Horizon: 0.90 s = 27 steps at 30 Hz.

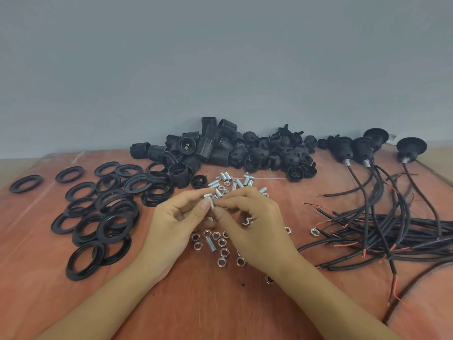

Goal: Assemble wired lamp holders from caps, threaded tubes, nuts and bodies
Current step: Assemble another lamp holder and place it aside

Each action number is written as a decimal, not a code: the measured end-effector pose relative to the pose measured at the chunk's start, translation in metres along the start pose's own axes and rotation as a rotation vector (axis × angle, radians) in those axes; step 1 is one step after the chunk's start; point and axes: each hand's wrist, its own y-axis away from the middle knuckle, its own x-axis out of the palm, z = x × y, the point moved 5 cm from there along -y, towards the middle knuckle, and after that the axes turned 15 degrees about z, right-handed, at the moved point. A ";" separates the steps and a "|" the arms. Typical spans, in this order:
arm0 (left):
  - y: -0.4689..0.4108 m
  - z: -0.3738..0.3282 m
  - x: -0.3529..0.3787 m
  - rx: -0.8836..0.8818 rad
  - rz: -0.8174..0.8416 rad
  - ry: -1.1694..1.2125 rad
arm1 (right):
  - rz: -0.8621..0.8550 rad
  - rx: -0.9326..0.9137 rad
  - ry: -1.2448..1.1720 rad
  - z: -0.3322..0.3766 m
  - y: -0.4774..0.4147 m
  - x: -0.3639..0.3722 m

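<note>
From the head camera, both my hands meet over the middle of the reddish-brown wooden desk. My left hand and right hand each pinch the same short silver threaded metal tube, held roughly upright just above the desk. The left fingers are curled round its upper part and the right fingers are clamped on its lower end. A small silver hex nut sits at the tube's top, by my left forefinger. How far it is threaded on I cannot tell.

I judge this to be the nut-onto-tube step. Next I should steady the tube with one hand and spin the nut down with the other, keeping it square so the thread doesn't cross.

Loose silver hex nuts lie just below my hands and spare silver tubes just beyond. Black plastic rings spread to the left. Black ribbed lamp bodies and black domed caps are heaped against the wall. Black cables with red-tipped ends and finished wired holders lie to the right.
</note>
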 end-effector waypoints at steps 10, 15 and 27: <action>0.003 -0.005 -0.001 0.062 0.062 -0.218 | 0.019 0.147 -0.278 -0.001 -0.005 0.010; 0.003 -0.006 -0.002 0.072 0.058 -0.236 | 0.009 0.214 -0.339 -0.008 -0.006 0.010; 0.001 -0.004 -0.001 0.041 0.062 -0.138 | 0.054 0.207 -0.625 -0.011 -0.006 0.005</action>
